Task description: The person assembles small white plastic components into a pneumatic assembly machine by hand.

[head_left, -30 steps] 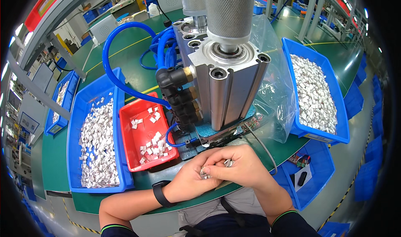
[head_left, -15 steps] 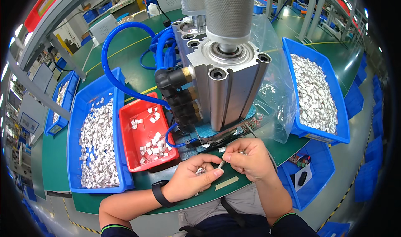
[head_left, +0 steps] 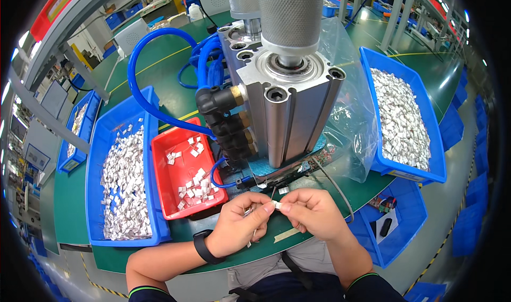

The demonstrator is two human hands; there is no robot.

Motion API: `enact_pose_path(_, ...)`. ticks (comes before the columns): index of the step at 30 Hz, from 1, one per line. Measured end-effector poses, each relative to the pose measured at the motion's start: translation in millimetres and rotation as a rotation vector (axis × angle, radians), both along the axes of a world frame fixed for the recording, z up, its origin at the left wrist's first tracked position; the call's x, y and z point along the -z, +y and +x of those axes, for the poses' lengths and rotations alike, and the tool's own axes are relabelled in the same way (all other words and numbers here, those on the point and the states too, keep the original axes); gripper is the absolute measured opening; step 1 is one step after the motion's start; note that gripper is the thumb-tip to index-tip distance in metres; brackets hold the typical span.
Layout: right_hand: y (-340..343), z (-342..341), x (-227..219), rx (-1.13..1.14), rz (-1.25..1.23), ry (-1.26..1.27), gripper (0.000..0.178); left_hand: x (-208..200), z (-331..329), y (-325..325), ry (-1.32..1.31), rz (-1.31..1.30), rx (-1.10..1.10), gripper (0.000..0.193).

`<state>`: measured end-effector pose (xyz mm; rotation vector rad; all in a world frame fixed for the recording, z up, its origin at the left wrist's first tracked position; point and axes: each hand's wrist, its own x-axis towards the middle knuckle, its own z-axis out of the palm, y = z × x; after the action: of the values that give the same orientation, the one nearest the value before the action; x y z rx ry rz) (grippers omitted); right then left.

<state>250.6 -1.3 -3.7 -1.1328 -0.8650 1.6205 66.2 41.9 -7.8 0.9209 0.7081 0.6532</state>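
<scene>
Close in front of the press, my left hand (head_left: pixel 239 225) and my right hand (head_left: pixel 315 210) meet fingertip to fingertip. Between them they pinch one small white rectangular component (head_left: pixel 276 205). More small pieces with thin wire leads (head_left: pixel 248 211) show inside the curled fingers of my left hand; how many is hidden. A metal pneumatic press (head_left: pixel 290 110) stands just beyond my hands. At its base, near my fingertips, lies another white component (head_left: pixel 283 190). A strip of beige tape (head_left: pixel 286 235) is stuck to the green table below my right hand.
On the left are a red tray (head_left: pixel 183 142) with scattered white components and a fuller blue bin (head_left: pixel 159 217). Another full blue bin (head_left: pixel 437 158) stands at right, with a lower blue bin (head_left: pixel 396 249) below it. Blue hoses (head_left: pixel 139 84) loop beside the press; clear plastic (head_left: pixel 354 126) hangs behind.
Both hands have shifted slightly left and away from me. The component between the fingertips has turned, and its white face now shows. Trays and press look the same.
</scene>
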Motion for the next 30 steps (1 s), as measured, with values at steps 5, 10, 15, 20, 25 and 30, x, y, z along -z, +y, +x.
enact_pose_path(5, 0.1, -4.8, -0.7, 0.030, 0.058, -0.110, 0.015, -1.3, -1.0, -3.6, -0.002, 0.025, 0.014, 0.012)
enact_pose_path(10, 7.8, 5.0, 2.6, 0.185, 0.047, 0.078, 0.013, -1.6, 0.1, -4.2, -0.041, 0.016, 0.051, 0.015)
enact_pose_path(15, 17.8, 8.1, -4.1, 0.240, 0.044, 0.068, 0.012, -0.8, 0.2, -3.7, -0.028, 0.023, 0.052, 0.017)
enact_pose_path(20, 22.6, 8.1, -4.0, 0.282, 0.021, 0.059, 0.014, -2.1, 0.2, -3.3, -0.014, 0.030, 0.061, 0.016)
enact_pose_path(25, 23.6, 7.9, -2.4, 0.291, 0.023, 0.066, 0.014, -2.1, 0.7, -2.8, -0.004, 0.037, 0.065, 0.016)
enact_pose_path(30, 23.8, 6.5, -2.4, 0.300, 0.025, 0.074, 0.014, -3.0, 1.3, -2.5, 0.009, 0.045, 0.066, 0.011)
